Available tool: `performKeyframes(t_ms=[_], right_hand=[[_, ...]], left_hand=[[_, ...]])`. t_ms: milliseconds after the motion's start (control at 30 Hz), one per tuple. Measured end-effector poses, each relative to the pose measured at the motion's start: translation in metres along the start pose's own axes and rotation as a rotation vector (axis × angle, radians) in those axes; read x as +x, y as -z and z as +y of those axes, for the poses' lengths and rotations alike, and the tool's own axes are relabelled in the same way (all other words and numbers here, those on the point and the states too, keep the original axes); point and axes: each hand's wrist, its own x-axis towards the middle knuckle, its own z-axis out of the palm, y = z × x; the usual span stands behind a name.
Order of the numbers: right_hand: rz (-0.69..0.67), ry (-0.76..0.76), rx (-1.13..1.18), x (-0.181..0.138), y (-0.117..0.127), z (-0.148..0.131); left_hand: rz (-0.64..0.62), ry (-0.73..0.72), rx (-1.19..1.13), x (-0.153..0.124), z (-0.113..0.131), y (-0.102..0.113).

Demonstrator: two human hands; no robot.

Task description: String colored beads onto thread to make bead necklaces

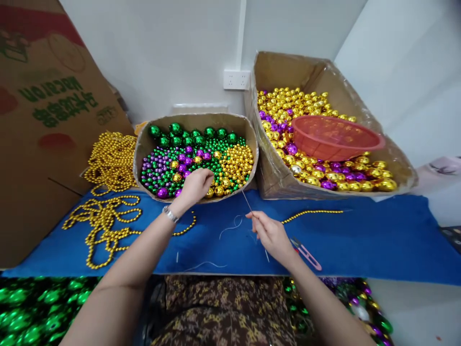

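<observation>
My left hand (195,186) reaches into a low cardboard box (141,144) of green, purple and gold beads, its fingers curled over the beads; what they pinch is hidden. My right hand (271,234) hovers over the blue cloth (378,235) and pinches a thin needle (246,200) that points up and left toward the box. A white thread (230,226) trails from it across the cloth. A strand of small gold beads (311,213) lies to the right of the needle.
A bigger cardboard box (273,173) at right holds gold and purple balls and a red plastic basket (334,137). Heaped gold bead strands (108,192) lie at left beside a leaning carton (39,125). Pink thread snips (306,253) rest near my right wrist. Green beads (32,307) lie below.
</observation>
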Motion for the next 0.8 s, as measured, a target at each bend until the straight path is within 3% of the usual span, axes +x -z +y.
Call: performKeyframes(t_ms=[167,267,367,433,533,600,667,800], right_hand=[[0.026,0.049,-0.030,0.000,-0.006,0.005],[0.059,0.074,-0.038,0.000,-0.008,0.009],[0.087,0.088,-0.022,-0.003,-0.010,0.011],[0.092,0.089,-0.012,-0.005,-0.011,0.010],[0.119,0.109,-0.039,-0.006,-0.014,0.008],[0.155,0.151,-0.086,-0.006,-0.016,0.005],[0.179,0.194,-0.127,-0.005,-0.018,0.003],[0.186,0.229,-0.180,-0.005,-0.020,0.000]], left_hand=[[-0.189,0.064,0.109,0.055,-0.008,-0.022],[-0.178,0.077,0.056,0.063,-0.004,-0.031],[-0.130,0.084,-0.021,0.054,0.000,-0.028],[-0.075,0.113,-0.319,0.039,0.003,-0.022],[-0.031,0.240,-1.153,0.009,0.010,-0.012],[-0.059,0.338,-1.537,-0.009,0.016,-0.007],[-0.076,0.415,-1.693,-0.024,0.022,-0.003],[-0.056,0.488,-1.794,-0.038,0.028,-0.001]])
